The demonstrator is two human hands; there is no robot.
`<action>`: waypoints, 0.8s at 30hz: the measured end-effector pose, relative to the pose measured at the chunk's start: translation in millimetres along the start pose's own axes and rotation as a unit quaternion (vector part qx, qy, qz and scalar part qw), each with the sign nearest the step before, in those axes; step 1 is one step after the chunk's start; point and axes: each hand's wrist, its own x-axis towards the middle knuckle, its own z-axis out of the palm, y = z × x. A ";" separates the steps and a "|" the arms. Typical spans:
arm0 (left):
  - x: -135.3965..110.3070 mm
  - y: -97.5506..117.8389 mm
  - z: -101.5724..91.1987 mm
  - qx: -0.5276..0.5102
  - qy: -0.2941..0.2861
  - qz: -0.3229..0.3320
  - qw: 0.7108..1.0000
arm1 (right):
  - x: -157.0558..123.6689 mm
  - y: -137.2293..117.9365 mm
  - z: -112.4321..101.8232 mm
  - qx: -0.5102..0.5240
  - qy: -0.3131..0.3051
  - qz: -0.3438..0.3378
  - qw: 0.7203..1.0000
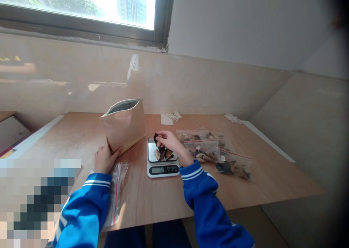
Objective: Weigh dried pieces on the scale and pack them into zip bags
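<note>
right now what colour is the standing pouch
Tan brown pouch, silvery inside; head view shows it.

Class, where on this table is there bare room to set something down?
Bare wood lies left of the brown paper pouch and along the near edge right of the white digital scale. Crowded: pouch, scale, filled clear zip bags.

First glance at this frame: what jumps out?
The right hand pinches dark dried pieces over a small scale at the table's centre. Left of the scale stands an open brown pouch, with the left hand against its base. Filled zip bags lie in a row to the scale's right.
</note>
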 end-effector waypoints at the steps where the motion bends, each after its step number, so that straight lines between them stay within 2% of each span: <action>1: -0.2 0.4 -0.2 0.000 0.000 -0.001 1.000 | 5.2 -1.8 2.4 -0.036 -0.004 0.018 0.999; 3: -0.3 0.5 0.0 0.000 0.005 -0.004 1.000 | 11.5 -5.8 5.8 -0.086 -0.001 0.039 0.996; 8: -0.6 1.1 0.2 -0.003 0.000 -0.004 1.000 | 9.5 -18.0 9.4 -0.172 0.027 0.041 0.984; 15: -2.4 5.3 -2.8 0.013 -0.019 -0.020 1.000 | 5.0 -19.1 11.4 -0.227 0.041 0.025 0.973; 20: -2.0 4.4 -2.6 0.008 -0.021 -0.022 1.000 | 6.5 -7.8 6.6 -0.204 0.066 -0.013 0.977; 24: -1.4 2.3 -0.8 0.003 -0.019 -0.019 1.000 | 8.1 7.9 -11.6 -0.062 0.161 -0.054 0.983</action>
